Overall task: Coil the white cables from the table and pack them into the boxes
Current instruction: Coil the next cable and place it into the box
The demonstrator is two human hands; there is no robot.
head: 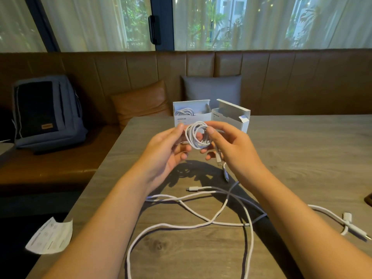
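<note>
A coiled white cable [194,134] is held above the table between both hands. My left hand [168,150] pinches its left side and my right hand [231,148] grips its right side, with a plug end [219,159] hanging below. Two white boxes stand open behind the hands: the left box [190,115] holds a coiled cable, and the right box [231,115] has its flap up, its inside hidden. Loose white cables [201,220] sprawl over the wooden table [302,158] in front of me.
A folded paper leaflet [50,237] hangs over the table's left edge. More cable ends with plugs [350,224] lie at the right. Behind the table runs a brown bench with a grey backpack [47,111] and two cushions.
</note>
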